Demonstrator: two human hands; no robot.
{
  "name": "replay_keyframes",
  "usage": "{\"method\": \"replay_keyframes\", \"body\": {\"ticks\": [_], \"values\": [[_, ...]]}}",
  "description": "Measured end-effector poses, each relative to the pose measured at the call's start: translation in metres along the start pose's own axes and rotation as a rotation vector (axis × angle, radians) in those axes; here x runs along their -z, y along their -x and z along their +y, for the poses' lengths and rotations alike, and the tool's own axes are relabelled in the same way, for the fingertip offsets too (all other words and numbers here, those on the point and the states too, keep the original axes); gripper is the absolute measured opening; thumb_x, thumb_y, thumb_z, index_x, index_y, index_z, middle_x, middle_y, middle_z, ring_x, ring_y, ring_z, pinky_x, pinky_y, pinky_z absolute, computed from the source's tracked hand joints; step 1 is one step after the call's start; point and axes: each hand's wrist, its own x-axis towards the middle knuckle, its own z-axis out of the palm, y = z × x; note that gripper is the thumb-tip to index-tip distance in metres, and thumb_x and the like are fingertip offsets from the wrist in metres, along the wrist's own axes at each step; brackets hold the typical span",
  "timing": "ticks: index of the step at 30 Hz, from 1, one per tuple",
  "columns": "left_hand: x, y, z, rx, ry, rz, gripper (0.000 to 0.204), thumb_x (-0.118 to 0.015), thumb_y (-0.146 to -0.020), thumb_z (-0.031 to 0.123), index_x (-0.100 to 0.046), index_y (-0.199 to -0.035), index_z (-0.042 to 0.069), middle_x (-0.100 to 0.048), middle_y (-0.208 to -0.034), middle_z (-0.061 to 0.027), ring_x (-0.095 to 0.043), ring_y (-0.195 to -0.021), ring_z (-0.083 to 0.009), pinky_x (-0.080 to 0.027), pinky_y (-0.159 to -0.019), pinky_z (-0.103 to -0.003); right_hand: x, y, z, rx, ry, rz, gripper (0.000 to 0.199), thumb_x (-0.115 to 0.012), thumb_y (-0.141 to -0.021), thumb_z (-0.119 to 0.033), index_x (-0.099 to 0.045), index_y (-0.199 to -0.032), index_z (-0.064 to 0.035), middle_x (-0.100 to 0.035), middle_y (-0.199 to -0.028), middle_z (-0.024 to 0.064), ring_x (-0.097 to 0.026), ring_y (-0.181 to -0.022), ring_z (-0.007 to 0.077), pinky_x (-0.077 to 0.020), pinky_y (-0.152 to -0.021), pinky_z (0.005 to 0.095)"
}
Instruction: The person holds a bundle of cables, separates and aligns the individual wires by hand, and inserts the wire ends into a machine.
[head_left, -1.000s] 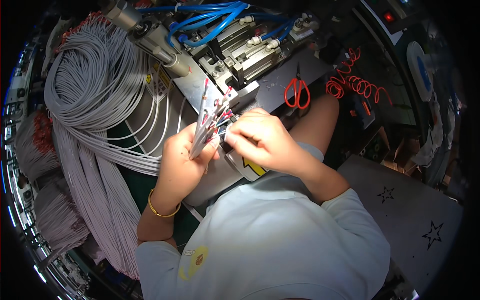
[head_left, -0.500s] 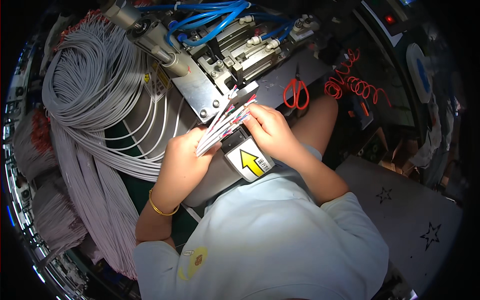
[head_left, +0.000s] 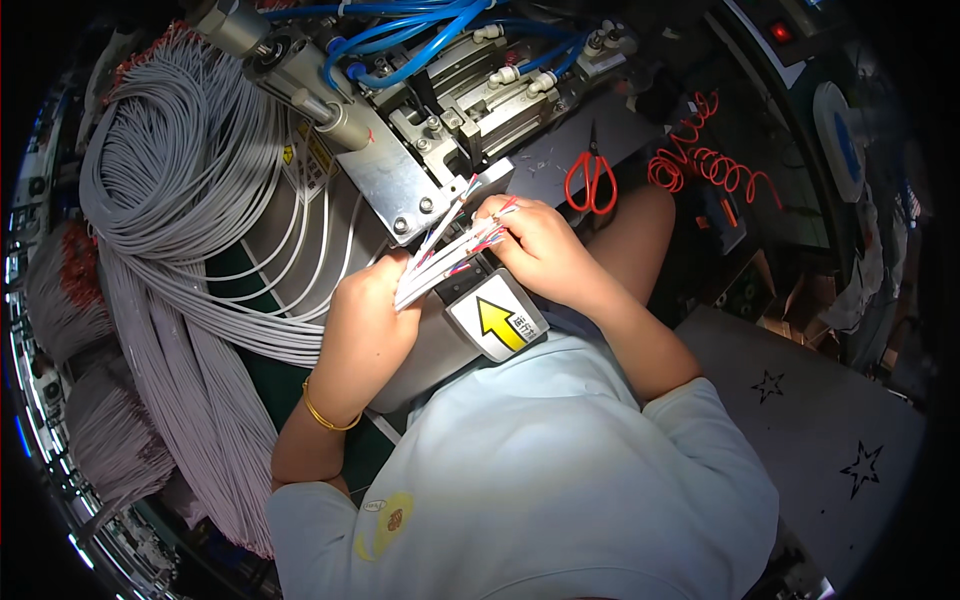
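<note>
The bundle of thin grey-white round cables (head_left: 432,270) lies between the two hands, slanting from near left to far right, in front of the silver metal machine plate (head_left: 390,180); its stripped ends fan out into fine red, white and blue wires (head_left: 487,240); the left hand (head_left: 368,310) is closed firmly around the sheaths; the right hand (head_left: 545,255) has its thumb and fingers drawn close together at the far ends, apparently pinching some, though I cannot tell which strands.

The step in hand looks like sorting or evening those ends; the next move seems to call for a steady left hold, with the right fingers parting strands lightly so that none bends or slips.

The white block with a yellow arrow (head_left: 497,318) sits just nearer than the wires; the red-handled scissors (head_left: 592,185) lie to the far right; the large coil of grey cables (head_left: 180,170) fills the left.
</note>
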Motion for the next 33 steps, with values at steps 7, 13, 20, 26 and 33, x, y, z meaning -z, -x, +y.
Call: {"method": "replay_keyframes", "body": {"ticks": [7,13,20,26,33], "values": [[0.0,0.0,0.001,0.018,0.01,0.002,0.01,-0.059,-0.078,-0.004,-0.058,-0.088,-0.005,-0.061,-0.077,-0.0242,-0.06,-0.071,-0.0416,-0.047,-0.061,-0.04,0.002,0.002,-0.005,0.082,0.267,0.048,0.017,-0.056,-0.082,-0.007,-0.057,-0.099,-0.0043,-0.06,-0.086,0.0096,-0.06,-0.084,0.03,-0.0431,-0.076,0.039],[0.0,-0.001,0.0,0.026,0.052,0.0,0.009,-0.059,-0.078,-0.003,-0.058,-0.087,-0.005,-0.06,-0.076,-0.024,-0.061,-0.069,-0.0406,-0.047,-0.06,-0.039,0.004,0.003,-0.008,0.043,0.271,0.019,0.018,-0.057,-0.083,-0.007,-0.057,-0.1,-0.0047,-0.061,-0.087,0.0092,-0.06,-0.085,0.0296,-0.0429,-0.078,0.0388],[0.004,-0.003,-0.004,-0.007,0.013,0.005,0.009,-0.063,-0.078,-0.001,-0.059,-0.085,-0.004,-0.061,-0.073,-0.0206,-0.058,-0.063,-0.0383,-0.046,-0.058,-0.038,0.01,-0.002,-0.008,-0.212,-0.134,-0.138,0.008,-0.058,-0.087,-0.011,-0.06,-0.088,-0.0036,-0.059,-0.077,0.009,-0.057,-0.066,0.024,-0.0425,-0.069,0.0368],[0.012,-0.005,0.005,0.258,0.178,-0.104,0.014,-0.069,-0.084,0.007,-0.063,-0.086,-0.005,-0.061,-0.071,-0.0105,-0.055,-0.055,-0.0192,-0.044,-0.055,-0.031,0.009,-0.002,-0.009,-0.105,0.082,-0.043,0.008,-0.062,-0.085,-0.01,-0.061,-0.085,-0.0024,-0.059,-0.074,0.0093,-0.054,-0.061,0.0208,-0.043,-0.068,0.0354],[0.027,-0.002,0.02,0.381,0.455,-0.286,0.012,-0.07,-0.085,0.008,-0.064,-0.087,-0.002,-0.059,-0.072,-0.0024,-0.05,-0.062,-0.0071,-0.043,-0.059,-0.024,-0.005,-0.001,-0.034,0.253,-0.005,0.153,0.012,-0.07,-0.079,-0.008,-0.062,-0.085,-0.0007,-0.06,-0.074,0.0087,-0.057,-0.069,0.0224,-0.0438,-0.075,0.0352]]}}
